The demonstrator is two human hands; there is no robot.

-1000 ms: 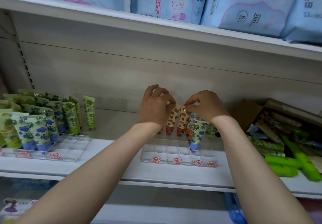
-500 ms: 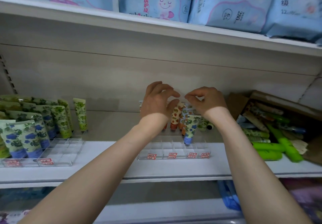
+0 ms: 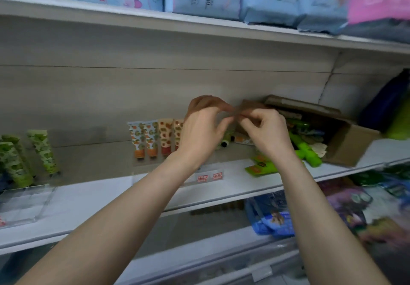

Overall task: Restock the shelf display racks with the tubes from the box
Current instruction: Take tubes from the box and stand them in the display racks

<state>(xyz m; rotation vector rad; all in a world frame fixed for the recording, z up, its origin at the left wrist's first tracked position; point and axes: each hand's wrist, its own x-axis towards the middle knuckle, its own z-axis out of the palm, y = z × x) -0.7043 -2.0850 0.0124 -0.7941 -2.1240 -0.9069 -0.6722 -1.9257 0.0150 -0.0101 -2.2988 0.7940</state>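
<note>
Shelf (image 3: 88, 198) with tubes (image 3: 153, 138) and box (image 3: 346, 145)
Curled tip to tip, left hand (image 3: 204, 129) and right hand (image 3: 266, 133); any grasp is lost in blur. Tubes stand at their 9 o'clock, box at 3 o'clock. Red tags (image 3: 208, 177) unreadable.

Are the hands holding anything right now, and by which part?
Cannot tell. The left hand and right hand curl fingertips together, blurred; nothing visible between them.

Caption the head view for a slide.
Left hand and right hand raised between standing fruit-print tubes and the open cardboard box.
</note>
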